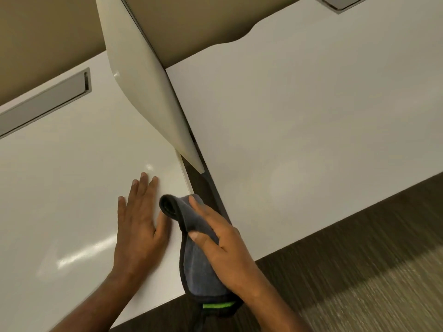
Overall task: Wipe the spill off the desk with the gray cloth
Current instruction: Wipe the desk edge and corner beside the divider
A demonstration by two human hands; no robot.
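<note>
On the near right corner of the left white desk [72, 176], your left hand [140, 226] is lying flat, fingers straight and pressing the glossy top. Just right of it, your right hand [223, 248] is gripping the gray cloth [191, 267], thumb and fingers pinching its folded upper part while the rest is hanging past the desk edge, its green tag [218, 305] showing at the bottom. Farther off, a cream divider panel [148, 92] is standing between this desk and the right desk [311, 128]. Dark carpet [359, 283] is blurring underneath.
</note>
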